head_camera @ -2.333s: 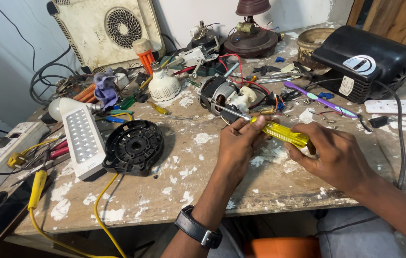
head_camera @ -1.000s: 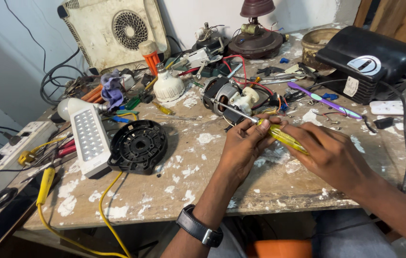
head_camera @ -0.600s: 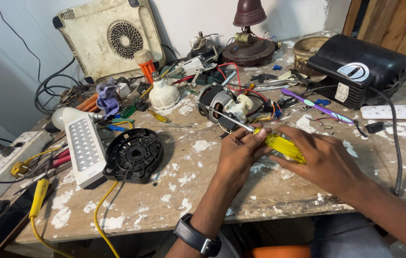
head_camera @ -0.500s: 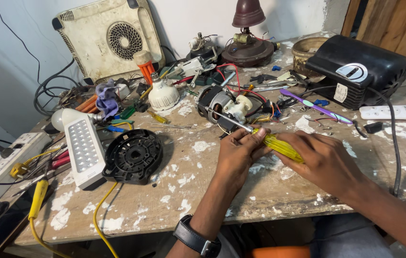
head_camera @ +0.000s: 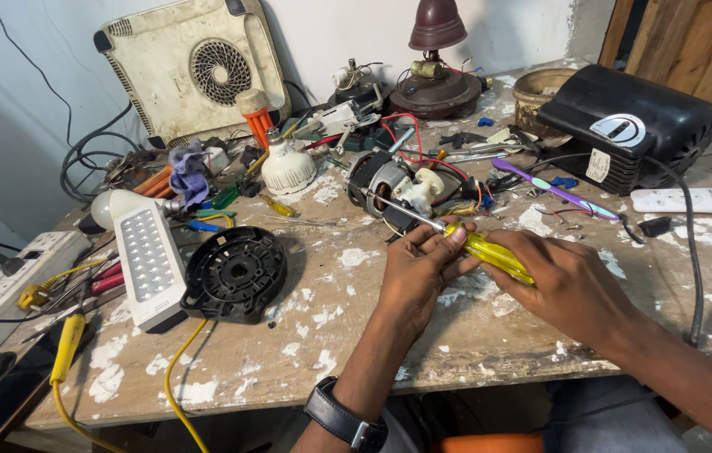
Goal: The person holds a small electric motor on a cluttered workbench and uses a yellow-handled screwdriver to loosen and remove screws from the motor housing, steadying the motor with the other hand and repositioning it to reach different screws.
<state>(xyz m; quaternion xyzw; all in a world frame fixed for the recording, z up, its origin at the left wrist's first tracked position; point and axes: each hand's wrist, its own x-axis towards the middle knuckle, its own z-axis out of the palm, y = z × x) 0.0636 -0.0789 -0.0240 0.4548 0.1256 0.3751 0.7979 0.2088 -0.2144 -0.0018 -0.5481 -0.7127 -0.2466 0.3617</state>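
Both clasped on yellow translucent-handled screwdriver (head_camera: 490, 252): left hand (head_camera: 419, 273) pinching near shaft, right hand (head_camera: 570, 285) wrapping handle, above paint-flecked wooden bench (head_camera: 331, 335). Tip by small electric motor (head_camera: 389, 184). White rectangular label (head_camera: 597, 165) on black housing (head_camera: 624, 126), right rear.

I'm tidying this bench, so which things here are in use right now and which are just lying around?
In use: yellow screwdriver, held by left hand and right hand; small motor at its tip.

Lying about: LED panel lamp, black round cover, bulb, purple toothbrush, black box.
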